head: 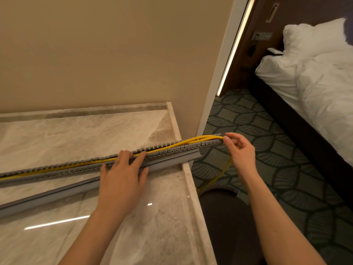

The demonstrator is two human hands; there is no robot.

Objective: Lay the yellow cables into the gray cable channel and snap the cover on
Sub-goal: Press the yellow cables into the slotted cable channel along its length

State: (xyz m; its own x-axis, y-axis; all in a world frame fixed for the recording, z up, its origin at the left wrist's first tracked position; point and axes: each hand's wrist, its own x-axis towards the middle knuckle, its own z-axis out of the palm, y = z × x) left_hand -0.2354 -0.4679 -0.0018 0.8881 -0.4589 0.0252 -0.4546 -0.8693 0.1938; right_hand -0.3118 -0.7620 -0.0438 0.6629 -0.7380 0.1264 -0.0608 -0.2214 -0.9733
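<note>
**Cables in the channel, cover off**

The gray channel (172,150) lies slantwise across the marble counter (152,226), its far end jutting past the counter's right edge. The yellow cables (76,165) run along inside it, rise out near that end and drop toward the carpet (248,121). The left hand (122,175) lies flat on the channel, fingers spread wide, gripping nothing. The right hand (240,150) pinches the cables at the overhanging tip. The cover (76,188) lies just beside the channel on its near side.
</note>
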